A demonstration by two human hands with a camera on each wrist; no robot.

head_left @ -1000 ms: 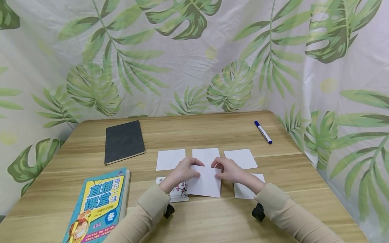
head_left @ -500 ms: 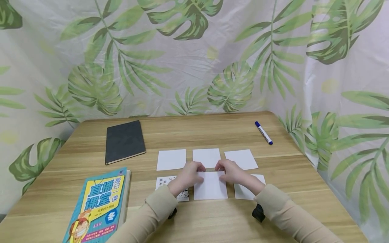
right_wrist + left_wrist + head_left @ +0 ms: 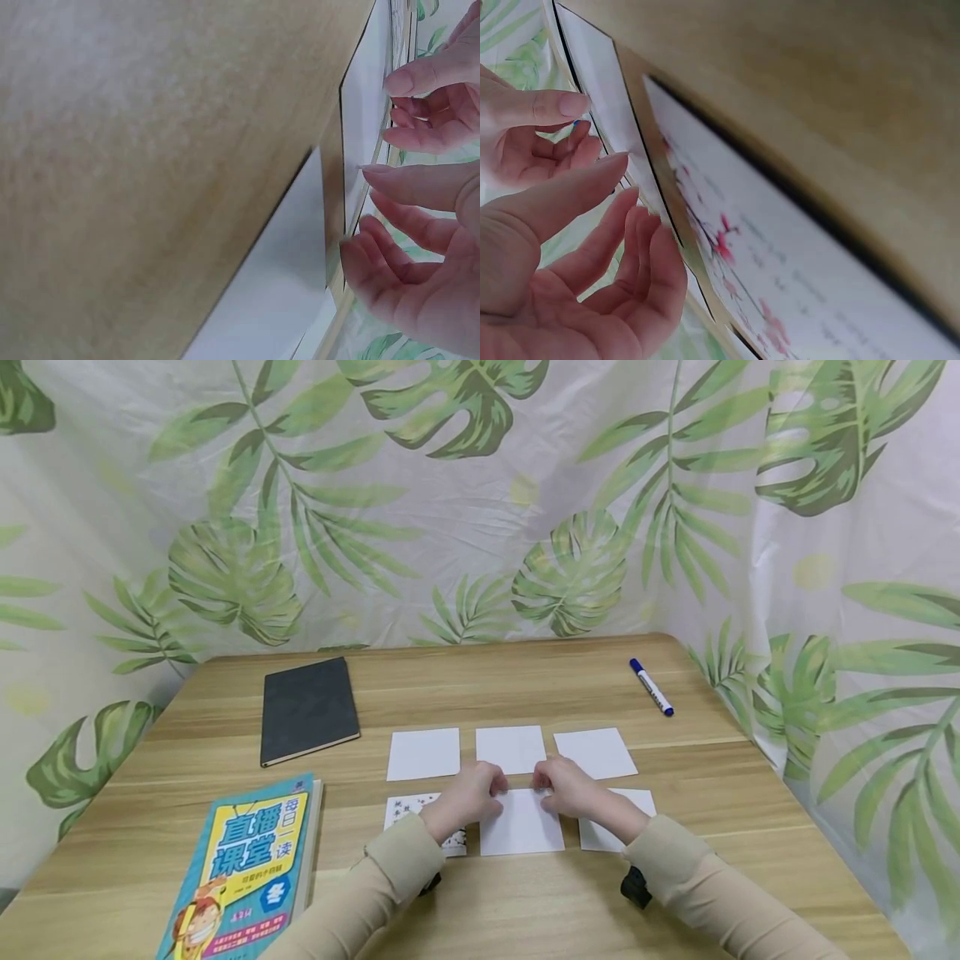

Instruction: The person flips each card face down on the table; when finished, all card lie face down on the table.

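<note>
A square white card [image 3: 521, 833] lies flat in the middle of the front row. Over its upper left corner is my left hand [image 3: 472, 793], thumb and fingers bent and slightly apart. My right hand [image 3: 572, 787] hovers likewise at the upper right corner. Both wrist views show gaps between thumbs and fingertips with nothing pinched; light contact with the card is unclear. Left of it lies a card printed with pink blossoms and characters [image 3: 772, 247], partly hidden by my left hand in the head view. Another white card [image 3: 597, 837] is partly under my right forearm.
Behind lies a row of white cards, left [image 3: 423, 753], middle [image 3: 510, 747] and right [image 3: 597, 752]. A black notebook [image 3: 309, 710] and a blue children's book [image 3: 243, 860] are on the left. A blue-capped marker [image 3: 651, 687] rests at the back right of the wooden table [image 3: 480, 910].
The white card was held raised and overlapped the blossom card; it moved right and now lies flat in the gap. Both hands have let go at its far corners.
</note>
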